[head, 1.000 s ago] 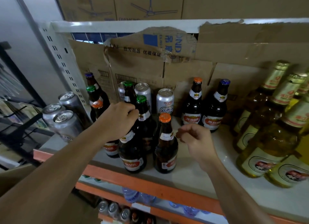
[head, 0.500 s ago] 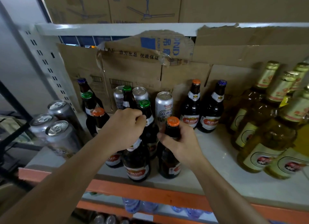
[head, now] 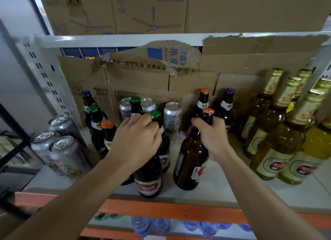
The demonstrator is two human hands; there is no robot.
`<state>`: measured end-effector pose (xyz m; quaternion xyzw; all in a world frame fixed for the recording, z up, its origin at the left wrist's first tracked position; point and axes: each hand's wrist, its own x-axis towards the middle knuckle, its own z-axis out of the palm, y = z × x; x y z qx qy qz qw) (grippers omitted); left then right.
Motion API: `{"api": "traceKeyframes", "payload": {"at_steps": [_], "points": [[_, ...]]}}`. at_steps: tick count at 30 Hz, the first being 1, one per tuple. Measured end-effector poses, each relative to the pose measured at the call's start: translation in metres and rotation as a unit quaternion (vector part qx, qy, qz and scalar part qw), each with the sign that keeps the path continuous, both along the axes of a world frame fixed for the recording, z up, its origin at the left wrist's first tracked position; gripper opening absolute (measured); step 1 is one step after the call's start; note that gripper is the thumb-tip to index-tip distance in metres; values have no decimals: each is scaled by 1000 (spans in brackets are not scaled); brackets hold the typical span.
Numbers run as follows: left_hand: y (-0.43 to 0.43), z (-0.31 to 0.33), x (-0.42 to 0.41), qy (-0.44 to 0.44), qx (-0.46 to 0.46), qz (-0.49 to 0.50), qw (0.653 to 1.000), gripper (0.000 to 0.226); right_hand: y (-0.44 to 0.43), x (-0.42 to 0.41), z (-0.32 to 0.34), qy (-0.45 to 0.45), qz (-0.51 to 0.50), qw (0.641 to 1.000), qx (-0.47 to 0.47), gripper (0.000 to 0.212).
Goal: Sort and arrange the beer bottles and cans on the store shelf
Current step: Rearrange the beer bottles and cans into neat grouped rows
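Orange-edged at its front lip, the pale shelf (head: pixel 223 191) runs across the lower frame, with clear plastic water bottles (head: pixel 161 225) on the level below. Nearest, at centre, stands a dark glass bottle with a red label (head: pixel 148 184); the left hand (head: pixel 136 141) is clenched over its top, fingers also touching the neck of the green-capped bottle (head: pixel 157 121) just behind. Right of centre, the right hand (head: pixel 211 137) grips the neck of the orange-capped brown bottle (head: pixel 189 161), which now tilts left and sits farther right than half a second ago, a gap opened between the two front bottles. Dull metal cans (head: pixel 60 150) crowd the left edge; yellow bottles with gold foil necks (head: pixel 279 137) fill the right. Farther back stand silver cans (head: pixel 172 119), more dark bottles and torn corrugated cardboard (head: pixel 143 78).
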<state>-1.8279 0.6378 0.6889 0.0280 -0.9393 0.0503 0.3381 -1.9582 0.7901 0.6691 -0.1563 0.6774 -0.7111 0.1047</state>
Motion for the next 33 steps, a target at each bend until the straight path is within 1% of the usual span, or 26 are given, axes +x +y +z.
{"api": "traceKeyframes", "payload": {"at_steps": [2,3,4,6,8,9,10,11,12,13,14,15,17,19,20,22,25,26,27,30,33], "points": [[9,-2,2,1,-53,-37,998,35,5,-6,13,-32,-1,999,-17,15],[15,-4,3,-5,-58,-70,996,36,7,-10,20,-50,-7,998,-25,14],[20,-4,4,-19,-44,-109,993,37,8,-13,28,-72,-15,997,-29,13],[33,-3,6,-82,22,-158,984,42,12,-17,45,-113,-25,993,-37,12],[48,0,6,-195,116,-137,964,41,15,-19,61,-137,-31,989,-54,13],[53,-2,6,-229,165,-115,952,36,17,-20,69,-143,-32,987,-63,14],[55,-8,4,-242,212,-98,942,31,18,-20,74,-146,-33,986,-66,13],[55,-14,3,-257,257,-81,928,36,19,-20,79,-145,-36,987,-61,11],[54,-20,0,-274,291,-75,914,54,20,-20,83,-144,-43,987,-54,11],[53,-25,-3,-282,322,-80,900,72,21,-21,86,-145,-52,987,-47,15],[53,-28,-5,-279,362,-96,884,82,22,-21,88,-149,-61,986,-44,21],[54,-31,-7,-269,408,-116,865,84,23,-22,90,-151,-68,985,-43,25],[56,-35,-11,-230,481,-139,835,76,24,-23,92,-150,-68,985,-46,31],[56,-36,-12,-216,515,-149,816,68,26,-24,92,-148,-52,987,-42,36],[55,-37,-12,-223,532,-162,801,65,27,-24,91,-145,-41,988,-32,37],[55,-36,-10,-252,566,-203,758,58,29,-26,89,-149,-2,989,-20,34],[56,-32,-5,-289,598,-256,702,43,31,-29,85,-206,73,973,-79,21],[58,-30,-4,-298,611,-266,684,38,31,-31,83,-219,91,967,-97,20],[60,-30,-3,-304,618,-273,672,36,32,-32,82,-223,105,963,-105,20],[63,-30,0,-312,622,-277,663,36,31,-34,78,-220,128,962,-97,19],[65,-30,2,-322,620,-279,658,27,28,-35,75,-220,122,965,-68,19]]}}
